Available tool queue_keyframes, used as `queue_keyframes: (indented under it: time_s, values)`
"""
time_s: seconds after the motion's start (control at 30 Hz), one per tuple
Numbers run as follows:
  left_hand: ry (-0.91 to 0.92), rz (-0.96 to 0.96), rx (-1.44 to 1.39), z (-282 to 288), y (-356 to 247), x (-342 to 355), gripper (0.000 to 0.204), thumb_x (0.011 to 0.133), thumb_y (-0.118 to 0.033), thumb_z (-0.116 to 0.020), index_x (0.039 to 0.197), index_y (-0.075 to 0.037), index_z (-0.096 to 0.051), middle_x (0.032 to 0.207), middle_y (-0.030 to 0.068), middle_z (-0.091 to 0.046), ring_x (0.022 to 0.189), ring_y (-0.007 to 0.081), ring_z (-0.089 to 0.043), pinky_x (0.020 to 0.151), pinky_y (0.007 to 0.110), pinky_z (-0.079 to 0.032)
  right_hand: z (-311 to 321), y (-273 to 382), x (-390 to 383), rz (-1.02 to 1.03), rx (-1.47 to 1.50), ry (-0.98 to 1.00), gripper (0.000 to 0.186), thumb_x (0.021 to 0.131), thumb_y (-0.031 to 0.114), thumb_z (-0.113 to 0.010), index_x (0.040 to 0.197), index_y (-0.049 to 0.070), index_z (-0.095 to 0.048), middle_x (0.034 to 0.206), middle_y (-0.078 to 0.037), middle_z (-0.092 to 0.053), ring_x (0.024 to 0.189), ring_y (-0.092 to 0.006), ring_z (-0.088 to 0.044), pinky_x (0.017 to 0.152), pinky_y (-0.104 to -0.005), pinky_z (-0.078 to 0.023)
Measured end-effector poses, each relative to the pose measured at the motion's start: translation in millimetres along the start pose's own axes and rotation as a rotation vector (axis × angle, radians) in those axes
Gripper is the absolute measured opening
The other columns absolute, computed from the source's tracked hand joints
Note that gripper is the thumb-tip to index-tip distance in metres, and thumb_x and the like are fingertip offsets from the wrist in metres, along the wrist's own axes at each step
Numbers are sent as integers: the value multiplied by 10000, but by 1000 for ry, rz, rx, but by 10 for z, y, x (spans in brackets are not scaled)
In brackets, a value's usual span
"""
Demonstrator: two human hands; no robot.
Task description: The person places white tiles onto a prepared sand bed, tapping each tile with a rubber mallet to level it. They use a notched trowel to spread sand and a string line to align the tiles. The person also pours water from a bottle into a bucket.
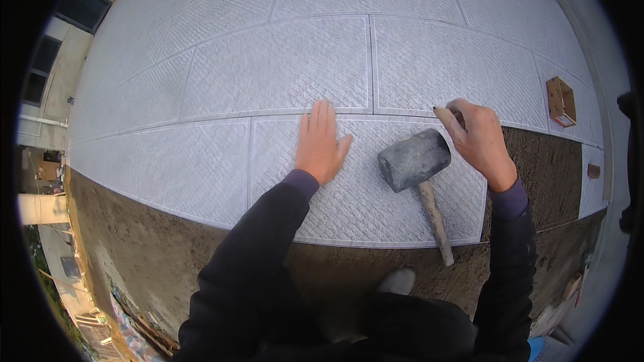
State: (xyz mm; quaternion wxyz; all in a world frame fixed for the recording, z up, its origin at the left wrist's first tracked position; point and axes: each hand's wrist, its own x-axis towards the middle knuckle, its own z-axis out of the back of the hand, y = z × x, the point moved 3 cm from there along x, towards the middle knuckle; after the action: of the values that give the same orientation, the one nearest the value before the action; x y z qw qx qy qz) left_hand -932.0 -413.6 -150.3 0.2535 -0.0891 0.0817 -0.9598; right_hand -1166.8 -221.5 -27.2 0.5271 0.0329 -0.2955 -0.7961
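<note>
My left hand (320,144) lies flat with fingers stretched out on a grey textured stone slab (308,208), near its upper joint. My right hand (479,141) pinches a small, short pale object with a dark tip (441,112), perhaps a pencil stub, over the joint at the slab's upper right. Between my hands a mallet with a large dark grey head (412,161) lies on the slab, its worn wooden handle (433,214) pointing toward me and reaching past the slab's lower edge.
More laid slabs (282,60) stretch away ahead. Rough grey-brown mortar bed (550,181) lies right and along the near side, around my foot (396,281). An open cardboard box (561,100) sits on the right slabs, a small block (594,171) below it. A building wall (80,43) stands left.
</note>
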Motion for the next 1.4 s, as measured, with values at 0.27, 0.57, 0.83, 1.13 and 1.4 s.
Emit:
queue_keyframes:
  time_s: [0.27, 0.57, 0.83, 1.13, 1.4]
  values:
    - [54, 48, -48, 43, 14, 36, 765, 1019, -379, -593, 1544, 108, -327, 1651, 281, -285, 1572, 402, -217, 1272, 529, -184, -1541, -422, 2436, 286, -443, 70, 102, 880, 65, -654, 961, 20, -697, 994, -212, -709, 921, -391, -723, 788, -472, -584]
    - [81, 92, -60, 68, 26, 45, 768, 1008, -414, -607, 1532, 97, -374, 1654, 244, -312, 1573, 371, -231, 1271, 509, -196, -1863, -388, 2775, 541, -782, 344, 126, 859, 67, -653, 894, 69, -774, 904, -141, -755, 879, -341, -754, 745, -455, -605]
    - [-38, 79, -124, 45, 104, -72, 736, 1022, -424, -575, 1513, 96, -404, 1651, 244, -313, 1567, 370, -241, 1266, 523, -208, -1446, 417, 3103, 533, -420, 172, 132, 852, 64, -635, 800, -31, -711, 743, -203, -688, 688, -358, -694, 639, -450, -552]
    - [-102, 101, -88, -33, 37, -153, 681, 1020, -438, -532, 1435, 102, -496, 1527, 236, -473, 1510, 363, -324, 1276, 516, -178, -2759, 2003, 1834, 316, 315, 835, 190, 839, 136, -691, 909, -6, -797, 760, -168, -737, 629, -236, -708, 666, -365, -569]
    - [-136, 96, -60, -195, 40, -224, 602, 1014, -492, -488, 1225, 21, -721, 1253, 150, -691, 1383, 335, -463, 1281, 527, -137, -3187, 2326, 1759, 486, -14, 753, 197, 817, 150, -688, 929, 23, -789, 915, -195, -759, 871, -378, -727, 824, -454, -574]
